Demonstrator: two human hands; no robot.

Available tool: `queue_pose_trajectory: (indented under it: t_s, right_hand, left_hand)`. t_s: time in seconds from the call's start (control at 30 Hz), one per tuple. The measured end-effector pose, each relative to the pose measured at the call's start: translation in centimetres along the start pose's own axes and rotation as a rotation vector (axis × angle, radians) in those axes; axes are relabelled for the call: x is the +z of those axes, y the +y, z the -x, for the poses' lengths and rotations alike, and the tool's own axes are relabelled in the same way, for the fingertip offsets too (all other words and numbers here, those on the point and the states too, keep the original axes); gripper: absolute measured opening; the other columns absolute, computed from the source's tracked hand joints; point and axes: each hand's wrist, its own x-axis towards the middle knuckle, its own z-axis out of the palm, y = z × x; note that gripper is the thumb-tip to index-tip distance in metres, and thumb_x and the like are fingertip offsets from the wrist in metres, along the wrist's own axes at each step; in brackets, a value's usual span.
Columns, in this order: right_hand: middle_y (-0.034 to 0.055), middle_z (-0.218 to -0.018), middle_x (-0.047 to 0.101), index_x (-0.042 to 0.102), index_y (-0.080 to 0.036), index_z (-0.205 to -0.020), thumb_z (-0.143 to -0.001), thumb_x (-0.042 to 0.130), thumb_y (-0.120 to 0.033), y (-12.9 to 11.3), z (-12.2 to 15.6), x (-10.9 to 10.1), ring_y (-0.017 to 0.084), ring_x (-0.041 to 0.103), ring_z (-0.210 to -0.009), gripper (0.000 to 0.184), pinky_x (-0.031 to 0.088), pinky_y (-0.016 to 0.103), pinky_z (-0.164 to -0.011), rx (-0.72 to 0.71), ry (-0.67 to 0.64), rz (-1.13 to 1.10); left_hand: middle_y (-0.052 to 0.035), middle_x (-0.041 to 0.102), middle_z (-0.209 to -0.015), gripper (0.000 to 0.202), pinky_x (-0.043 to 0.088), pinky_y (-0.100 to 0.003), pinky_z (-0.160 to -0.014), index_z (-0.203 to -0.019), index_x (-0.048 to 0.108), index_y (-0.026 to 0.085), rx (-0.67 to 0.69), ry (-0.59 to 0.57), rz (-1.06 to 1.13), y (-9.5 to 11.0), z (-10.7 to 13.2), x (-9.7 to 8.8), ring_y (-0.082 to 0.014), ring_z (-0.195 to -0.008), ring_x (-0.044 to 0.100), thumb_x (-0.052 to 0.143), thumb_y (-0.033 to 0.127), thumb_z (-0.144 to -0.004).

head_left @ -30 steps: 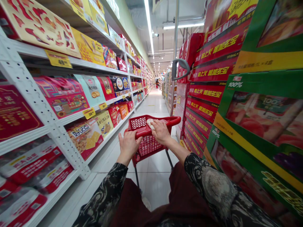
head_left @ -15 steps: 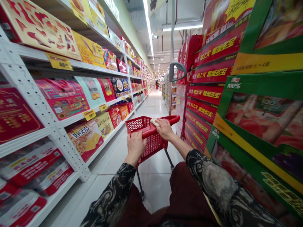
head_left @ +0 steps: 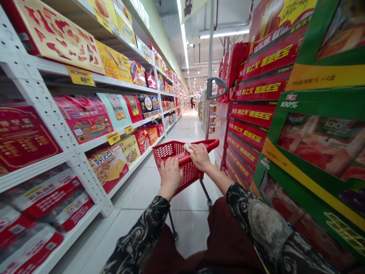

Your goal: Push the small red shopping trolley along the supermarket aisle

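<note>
Two sets of clenched fingers point(head_left: 171, 167) — left hand point(head_left: 170, 177) round a red trolley handle point(head_left: 209, 144), right hand point(head_left: 200, 158) pinning a white tissue point(head_left: 187, 147) to it — braced for steering, shelved snack boxes point(head_left: 108, 165) left of them.

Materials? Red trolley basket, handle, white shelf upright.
The red trolley basket looks like moulded plastic, semi-gloss, with a cast lattice of square holes. Its handle seems the same glossy plastic. The white shelf upright looks like painted steel, matte, with punched holes; coating hides the metal.
</note>
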Motion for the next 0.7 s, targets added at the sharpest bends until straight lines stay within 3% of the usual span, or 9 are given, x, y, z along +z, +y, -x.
queue_pose_trajectory:
  t_s: [0.2, 0.33, 0.43, 0.57, 0.7]
  right_hand:
    - [0.0079, -0.121, 0.058, 0.057, -0.019, -0.115, -0.083, 0.042, -0.020, -3.0, 1.3, 0.6, 0.021, 0.046, -0.117, 0.035, 0.021, 0.046, -0.104, -0.174, -0.002, -0.047]
    - [0.0090, -0.127, 0.054, 0.053, -0.019, -0.119, -0.082, 0.042, -0.019, -1.5, 1.6, 0.3, 0.022, 0.043, -0.120, 0.039, 0.017, 0.050, -0.104, -0.164, 0.035, -0.043]
    - [0.0099, -0.131, 0.050, 0.051, -0.018, -0.121, -0.081, 0.042, -0.017, -0.2, 1.7, 0.5, 0.022, 0.040, -0.124, 0.041, 0.018, 0.050, -0.104, -0.128, 0.081, -0.036]
    - [0.0100, -0.135, 0.046, 0.050, -0.017, -0.123, -0.081, 0.041, -0.016, -0.4, 2.5, 1.4, 0.022, 0.034, -0.128, 0.043, 0.019, 0.048, -0.105, -0.100, 0.138, -0.021]
    - [0.0103, -0.137, 0.043, 0.049, -0.016, -0.124, -0.081, 0.041, -0.017, -0.8, 3.1, 1.5, 0.023, 0.031, -0.130, 0.044, 0.018, 0.047, -0.106, -0.135, 0.133, -0.004]
  left_hand:
    - [-0.0131, 0.055, -0.124, 0.039, 0.028, -0.046, -0.105, -0.116, 0.052, 0.013, 0.046, 0.001, 0.043, 0.9, 0.3, -0.4, -0.0246, -0.119, 0.046, 0.046, 0.022, -0.079]
    - [-0.0121, 0.057, -0.121, 0.040, 0.035, -0.039, -0.100, -0.116, 0.051, 0.013, -0.009, -0.016, 0.137, -0.7, 0.1, -0.4, -0.0222, -0.114, 0.049, 0.049, 0.029, -0.079]
    - [-0.0114, 0.057, -0.122, 0.041, 0.032, -0.047, -0.101, -0.116, 0.050, 0.016, -0.078, -0.046, 0.134, -1.9, -0.1, -0.3, -0.0244, -0.115, 0.049, 0.048, 0.036, -0.081]
    - [-0.0110, 0.058, -0.121, 0.041, 0.023, -0.050, -0.105, -0.116, 0.050, 0.017, -0.085, -0.059, 0.111, -2.3, -0.2, -0.4, -0.0238, -0.115, 0.050, 0.048, 0.038, -0.081]
    - [-0.0120, 0.060, -0.119, 0.044, 0.025, -0.048, -0.103, -0.117, 0.049, 0.016, -0.092, -0.049, 0.101, -2.1, -0.2, -0.7, -0.0237, -0.112, 0.052, 0.050, 0.041, -0.080]
